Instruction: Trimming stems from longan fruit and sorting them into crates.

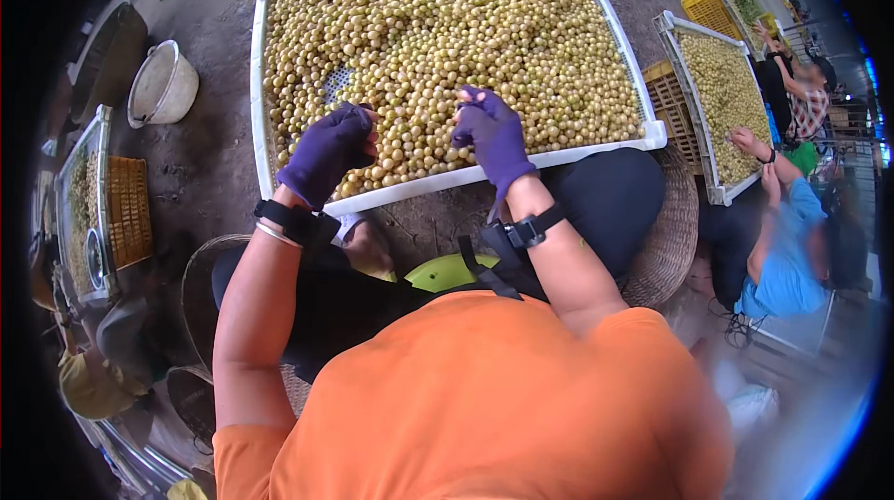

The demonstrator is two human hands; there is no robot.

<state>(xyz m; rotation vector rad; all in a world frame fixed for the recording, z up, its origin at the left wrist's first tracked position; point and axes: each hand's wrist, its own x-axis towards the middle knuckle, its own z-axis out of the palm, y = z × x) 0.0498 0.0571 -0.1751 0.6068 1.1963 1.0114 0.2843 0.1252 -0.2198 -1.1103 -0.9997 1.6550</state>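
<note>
open air above the far fruits (466, 25), a gap between the hands (326, 151) (495, 135), raised white tray rim (419, 187) along the near side

Soft, even light; fisheye distortion.
My tray's (259, 90) far edge bows; well beyond its near right corner, bluish glare veils the rim. My shirt (484, 388) blurs rightward.

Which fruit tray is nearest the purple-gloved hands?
The white-rimmed tray in the middle, heaped with round yellowish fruit: the left hand and right hand are over it, while the other trays stand farther off at either side.
</note>
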